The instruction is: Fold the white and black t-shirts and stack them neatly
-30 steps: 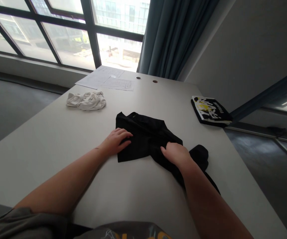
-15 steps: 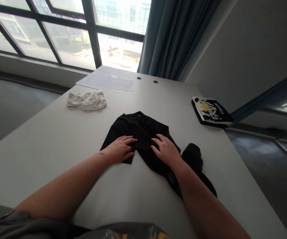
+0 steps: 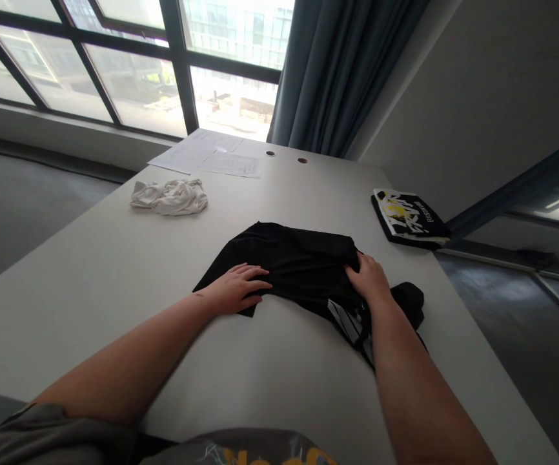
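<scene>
A black T-shirt lies crumpled across the middle of the table, with a white print showing at its lower right part. My left hand rests flat on its left portion, fingers spread over the cloth. On the other side my right hand grips the shirt, its thumb on top and the fingers partly hidden by fabric. Beyond that wrist, more bunched black cloth sticks out to the right.
A rumpled white cloth lies at the left, with paper sheets behind it. At the right edge of the white table sits a folded black garment with white and yellow print. A window and curtain stand behind.
My right hand has moved right and closed on the shirt, drawing the cloth out to the right. The collar no longer shows, and more white print does. My left hand stayed nearly in place.
</scene>
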The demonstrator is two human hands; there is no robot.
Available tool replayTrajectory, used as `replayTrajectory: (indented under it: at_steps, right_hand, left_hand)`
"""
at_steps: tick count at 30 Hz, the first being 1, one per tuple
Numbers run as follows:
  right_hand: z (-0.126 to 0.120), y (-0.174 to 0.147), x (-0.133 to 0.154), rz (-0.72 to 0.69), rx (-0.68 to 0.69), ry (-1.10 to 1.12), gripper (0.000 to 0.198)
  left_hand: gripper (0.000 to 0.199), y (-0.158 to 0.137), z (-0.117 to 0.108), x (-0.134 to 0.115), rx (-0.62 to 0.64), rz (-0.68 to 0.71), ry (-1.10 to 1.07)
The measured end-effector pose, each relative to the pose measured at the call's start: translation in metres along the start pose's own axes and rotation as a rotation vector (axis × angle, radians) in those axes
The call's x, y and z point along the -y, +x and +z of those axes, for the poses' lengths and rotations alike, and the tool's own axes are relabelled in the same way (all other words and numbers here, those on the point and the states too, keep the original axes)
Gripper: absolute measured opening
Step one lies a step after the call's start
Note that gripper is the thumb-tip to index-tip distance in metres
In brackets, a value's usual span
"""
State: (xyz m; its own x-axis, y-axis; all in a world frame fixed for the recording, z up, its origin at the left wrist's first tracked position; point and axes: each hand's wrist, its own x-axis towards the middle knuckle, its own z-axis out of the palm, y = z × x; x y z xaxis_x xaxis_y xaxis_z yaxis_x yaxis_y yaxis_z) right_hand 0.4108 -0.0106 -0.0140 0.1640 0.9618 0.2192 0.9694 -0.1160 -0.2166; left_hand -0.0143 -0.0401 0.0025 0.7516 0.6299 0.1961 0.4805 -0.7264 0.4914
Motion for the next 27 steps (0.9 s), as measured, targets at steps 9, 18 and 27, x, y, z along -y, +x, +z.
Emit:
replayTrajectory:
  at_steps: [9, 18, 27]
  right_hand:
    - [-0.003, -0.011, 0.030, -0.187, -0.065, 0.056, 0.045]
    - [-0.036, -0.020, 0.066, -0.145, 0.435, -0.286, 0.054]
    - [-0.086, -0.062, 0.147, -0.546, 0.405, -0.245, 0.035]
  left_hand:
    - [0.035, 0.001, -0.008, -0.001, -0.027, -0.060, 0.010]
    - [0.032, -0.002, -0.023, 0.018, -0.063, -0.144, 0.069]
    - [0.030, -0.017, -0.044, 0.062, -0.541, -0.612, 0.354]
